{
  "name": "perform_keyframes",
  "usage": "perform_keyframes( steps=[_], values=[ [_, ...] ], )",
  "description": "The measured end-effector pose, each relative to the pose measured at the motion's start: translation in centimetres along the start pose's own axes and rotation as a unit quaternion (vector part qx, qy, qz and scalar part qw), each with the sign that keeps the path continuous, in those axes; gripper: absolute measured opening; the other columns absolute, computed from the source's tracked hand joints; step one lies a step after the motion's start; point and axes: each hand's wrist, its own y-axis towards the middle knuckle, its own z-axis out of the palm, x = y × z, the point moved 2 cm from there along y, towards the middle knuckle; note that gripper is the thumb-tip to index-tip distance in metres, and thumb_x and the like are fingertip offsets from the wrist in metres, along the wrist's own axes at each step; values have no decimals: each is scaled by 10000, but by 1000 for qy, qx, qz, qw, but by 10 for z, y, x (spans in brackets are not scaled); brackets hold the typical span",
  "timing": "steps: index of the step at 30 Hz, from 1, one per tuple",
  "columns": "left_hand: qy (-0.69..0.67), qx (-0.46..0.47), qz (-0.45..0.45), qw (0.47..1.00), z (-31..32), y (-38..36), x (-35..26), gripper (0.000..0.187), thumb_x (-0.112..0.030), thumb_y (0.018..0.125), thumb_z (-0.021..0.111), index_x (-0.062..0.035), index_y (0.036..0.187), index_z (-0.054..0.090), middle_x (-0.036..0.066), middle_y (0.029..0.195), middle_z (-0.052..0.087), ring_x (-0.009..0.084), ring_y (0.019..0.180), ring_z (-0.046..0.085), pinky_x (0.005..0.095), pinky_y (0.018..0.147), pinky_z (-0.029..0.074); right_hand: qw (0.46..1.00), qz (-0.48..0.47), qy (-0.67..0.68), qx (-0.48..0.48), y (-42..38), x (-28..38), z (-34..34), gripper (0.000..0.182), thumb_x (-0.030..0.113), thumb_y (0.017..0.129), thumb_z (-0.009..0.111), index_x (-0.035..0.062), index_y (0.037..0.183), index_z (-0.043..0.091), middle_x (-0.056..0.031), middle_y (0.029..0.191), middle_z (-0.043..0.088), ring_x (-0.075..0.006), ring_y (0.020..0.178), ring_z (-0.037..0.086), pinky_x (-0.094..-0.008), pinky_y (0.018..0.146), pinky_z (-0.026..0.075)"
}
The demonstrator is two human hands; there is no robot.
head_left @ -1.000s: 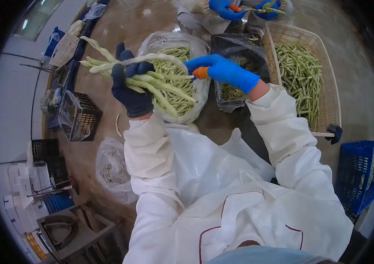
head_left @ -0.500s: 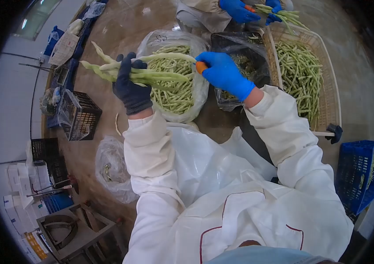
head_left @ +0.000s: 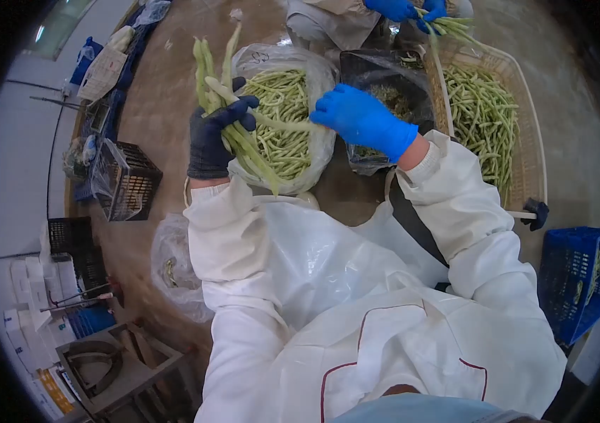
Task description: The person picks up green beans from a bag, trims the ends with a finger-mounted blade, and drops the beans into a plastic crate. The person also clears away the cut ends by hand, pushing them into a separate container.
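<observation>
My left hand (head_left: 210,144), in a dark glove, is closed around a bunch of long green beans (head_left: 203,67) held nearly upright, with more ends slanting down below the fist. One pale bean (head_left: 282,125) reaches across from it toward my right hand (head_left: 365,121). That hand wears a blue glove and its fingers are curled shut at the bean's end. The orange handle seen in it earlier is hidden behind the fingers now. Beneath both hands stands a clear plastic bag (head_left: 322,74) full of cut bean pieces (head_left: 279,92).
A black crate lined with plastic (head_left: 356,67) holds scraps. Right of it is a cream basket (head_left: 531,134) of beans. Across from me, another person's blue-gloved hands (head_left: 393,8) hold beans. A blue crate (head_left: 575,282) stands right; a plastic bag (head_left: 180,268) and black crate (head_left: 134,183) lie left.
My left hand has turned the bunch from lying sideways to nearly upright. My right hand has rolled over, lowering slightly, and its orange handle has gone out of sight.
</observation>
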Motion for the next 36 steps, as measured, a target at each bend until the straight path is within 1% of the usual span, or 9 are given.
perform_keyframes(
  steps=[3, 6, 12, 15, 18, 22, 25, 33, 36],
  values=[
    [-62, 31, -33, 997, 3, -1, 11, 513, -46, 744, 619, 75, 1217, 462, 161, 896, 633, 168, 641, 595, 255, 589, 488, 983, -54, 167, 45, -5, 22, 17, 203, 104, 764, 551, 123, 961, 597, -67, 880, 558, -245, 872, 553, -348, 775, 431],
    [-67, 73, -51, 994, 6, 10, 24, 511, -45, 748, 614, 80, 1219, 457, 160, 899, 631, 168, 644, 597, 259, 591, 489, 981, -78, 144, 101, 3, 39, 18, 234, 84, 767, 555, 125, 993, 598, -70, 884, 558, -256, 869, 549, -350, 787, 429],
    [-117, 59, -87, 988, -11, 27, 40, 445, -61, 770, 619, 70, 1171, 479, 158, 892, 635, 176, 645, 604, 286, 593, 499, 973, 68, 210, 65, 11, 29, -16, 181, 59, 815, 552, 97, 981, 615, -65, 881, 610, -227, 828, 591, -335, 730, 467],
    [-105, -33, -36, 993, -16, 32, 50, 348, -39, 759, 641, 45, 1073, 517, 127, 834, 629, 175, 618, 606, 288, 545, 505, 805, 225, 548, -32, 2, 22, -5, 154, 60, 864, 535, 44, 976, 640, -78, 859, 652, -177, 793, 626, -308, 723, 499],
    [144, -120, 57, 981, -21, 30, 52, 322, 22, 733, 651, 26, 1028, 522, 103, 805, 616, 175, 593, 605, 280, 493, 506, 637, 306, 702, -88, 4, -2, 8, 183, 111, 858, 564, -13, 956, 656, -102, 848, 669, -172, 733, 639, -295, 707, 514],
    [257, -201, 132, 936, -3, 20, 36, 373, 69, 711, 654, 14, 1056, 522, 103, 865, 608, 169, 604, 611, 273, 477, 515, 555, 342, 745, -141, 2, -11, -11, 203, 96, 840, 578, -54, 961, 642, -118, 848, 661, -192, 754, 640, -318, 729, 522],
    [170, -208, 191, 944, 21, 11, 26, 429, 97, 729, 621, 21, 1136, 505, 117, 947, 615, 168, 631, 614, 270, 517, 530, 519, 336, 767, -171, 2, -12, -5, 203, 97, 844, 578, -48, 969, 644, -118, 854, 661, -192, 781, 641, -323, 746, 521],
    [198, 46, 162, 966, 59, 1, 25, 419, 47, 754, 664, 23, 1153, 542, 106, 1014, 637, 135, 712, 615, 245, 633, 519, 628, 319, 697, -136, 7, -10, -9, 212, 82, 872, 561, -34, 1029, 642, -88, 908, 660, -153, 843, 612, -285, 792, 492],
    [135, 30, 127, 982, 65, 2, 35, 439, 54, 746, 634, 28, 1170, 524, 132, 966, 649, 179, 728, 633, 259, 646, 531, 657, 301, 676, -142, 9, -6, 0, 207, 54, 856, 571, -9, 1036, 652, -88, 918, 672, -133, 851, 608, -280, 804, 484]
  ],
)
